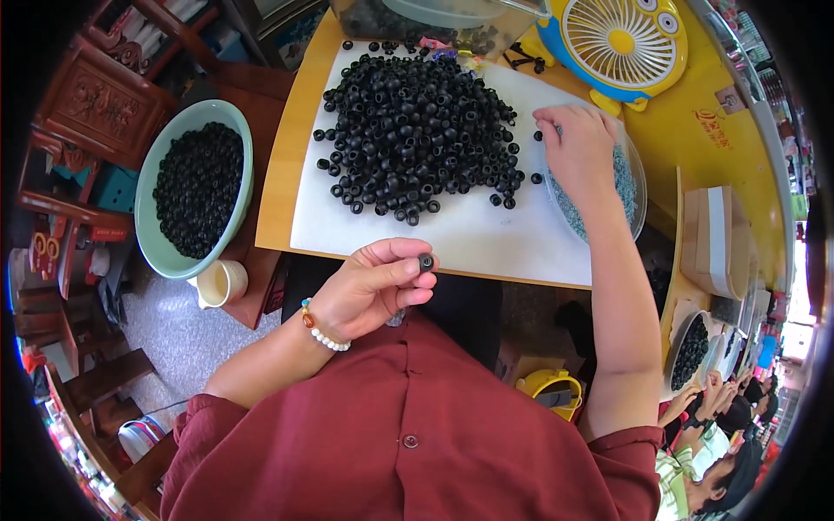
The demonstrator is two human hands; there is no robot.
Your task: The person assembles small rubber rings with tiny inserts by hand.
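Between thumb and fingers, my left hand [382,282] grips a small black ring-shaped piece [426,261] with a hole in it, in front of the table's near edge. My right hand [578,148] is over a clear round bowl [640,187] of tiny blue-grey pieces [624,178]. Its fingers are bent together at the bowl's far left side; what they hold, if anything, does not show. A large heap of black ring-shaped pieces [417,130] lies on the white board [347,230], left of the bowl.
A pale green basin [143,221] of black pieces and a cream jug [224,284] stand left. Behind the heap is a clear tub [504,30]; a yellow-and-blue fan [621,42] stands far right. A yellow bucket [549,386] is below the table. Other people sit at right.
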